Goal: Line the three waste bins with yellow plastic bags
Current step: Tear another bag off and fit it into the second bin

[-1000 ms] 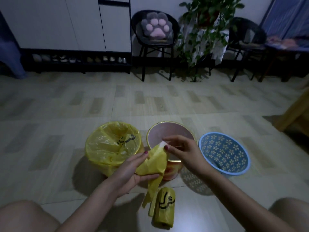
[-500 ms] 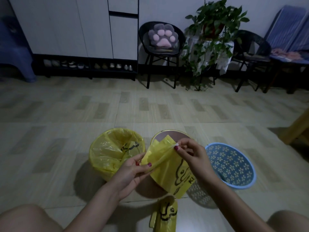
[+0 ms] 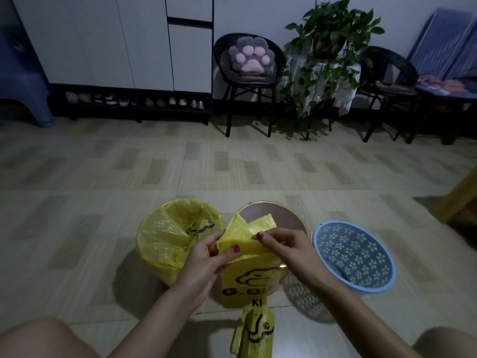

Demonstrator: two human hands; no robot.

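Note:
Three bins stand in a row on the floor in front of me. The left bin (image 3: 165, 244) is lined with a yellow bag. The middle bin (image 3: 281, 215) has a gold rim and a bare pink inside. A blue flower-patterned bin (image 3: 356, 254) stands on the right, unlined. My left hand (image 3: 206, 257) and my right hand (image 3: 286, 244) both pinch the top edge of a loose yellow bag (image 3: 245, 277) with black print, held over the middle bin's near side. A roll of yellow bags (image 3: 255, 334) lies on the floor below it.
Tiled floor stretches ahead. At the back stand a white cabinet with a shoe rack (image 3: 129, 99), a black chair with a paw cushion (image 3: 250, 60), a potted plant (image 3: 327, 47) and another black chair (image 3: 387, 81). A wooden furniture leg (image 3: 459, 195) is at right.
The folded bag has been shaken out and now hangs flat. Both hands have come closer together at its top edge. The view has tilted up a little.

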